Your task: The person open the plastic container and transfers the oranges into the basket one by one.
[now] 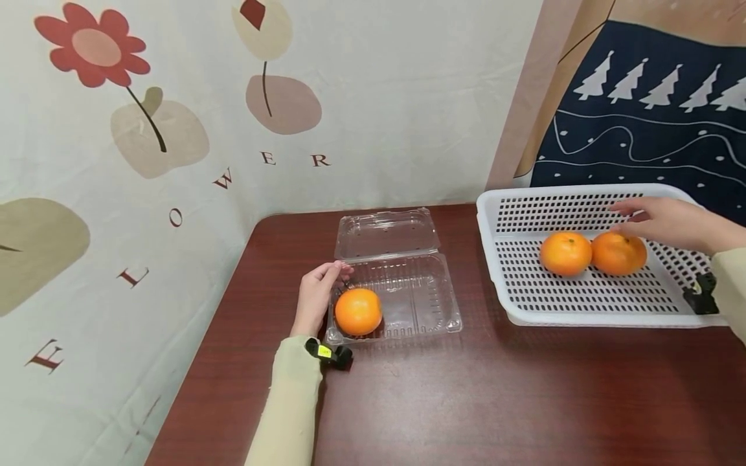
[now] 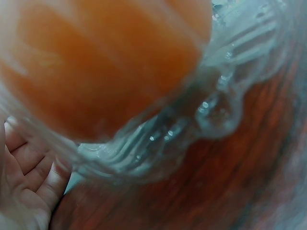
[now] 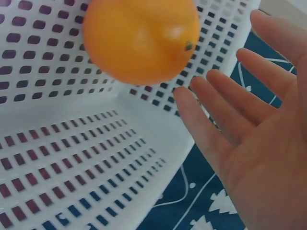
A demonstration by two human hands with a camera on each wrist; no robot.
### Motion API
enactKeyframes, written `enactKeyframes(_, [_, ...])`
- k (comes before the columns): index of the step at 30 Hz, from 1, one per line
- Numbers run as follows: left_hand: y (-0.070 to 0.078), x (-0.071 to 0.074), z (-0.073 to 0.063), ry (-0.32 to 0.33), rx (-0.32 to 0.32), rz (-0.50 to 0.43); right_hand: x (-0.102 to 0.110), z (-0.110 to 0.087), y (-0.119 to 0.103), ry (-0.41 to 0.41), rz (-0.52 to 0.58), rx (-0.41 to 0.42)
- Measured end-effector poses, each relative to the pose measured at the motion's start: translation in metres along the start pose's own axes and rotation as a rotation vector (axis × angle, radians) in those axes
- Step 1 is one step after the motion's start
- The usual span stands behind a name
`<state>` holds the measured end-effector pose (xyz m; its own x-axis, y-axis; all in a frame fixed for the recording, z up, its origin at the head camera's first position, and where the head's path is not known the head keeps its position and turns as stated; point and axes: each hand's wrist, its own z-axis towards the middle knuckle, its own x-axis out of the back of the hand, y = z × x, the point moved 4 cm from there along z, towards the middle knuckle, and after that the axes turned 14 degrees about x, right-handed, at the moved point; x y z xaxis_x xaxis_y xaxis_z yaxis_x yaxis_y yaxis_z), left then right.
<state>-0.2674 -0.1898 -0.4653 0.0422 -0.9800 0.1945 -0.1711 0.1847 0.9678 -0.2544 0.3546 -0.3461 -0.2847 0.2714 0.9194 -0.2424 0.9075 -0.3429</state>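
In the head view a clear plastic clamshell box stands on the table with its lid folded back. One orange sits at its left end. My left hand holds the box's left rim near that orange; the left wrist view has the hand against the clear wall. Over the white basket my right hand hovers with its fingers spread, close to the right of two oranges. The other orange lies beside it. In the right wrist view, straight fingers reach near an orange.
The brown wooden table carries both the box and the basket. Behind it hangs a pale cloth with flowers and letters. A dark blue cloth with white trees hangs behind the basket.
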Motion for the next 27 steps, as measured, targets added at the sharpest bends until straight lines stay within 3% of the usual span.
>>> enactKeyframes(9, [0.002,0.000,-0.001,-0.012,0.021,-0.016,0.012,0.005,-0.026,0.075,0.008,0.035])
enactKeyframes(16, [0.019,0.000,-0.014,-0.029,0.008,-0.006,0.021,0.003,-0.056,0.097,-0.014,0.081])
enactKeyframes(22, [0.023,0.000,-0.017,-0.024,0.005,-0.001,0.024,0.003,-0.086,0.117,-0.065,0.155])
enactKeyframes(27, [0.024,-0.001,-0.016,-0.024,0.001,-0.006,0.024,0.001,-0.108,0.140,-0.039,0.230])
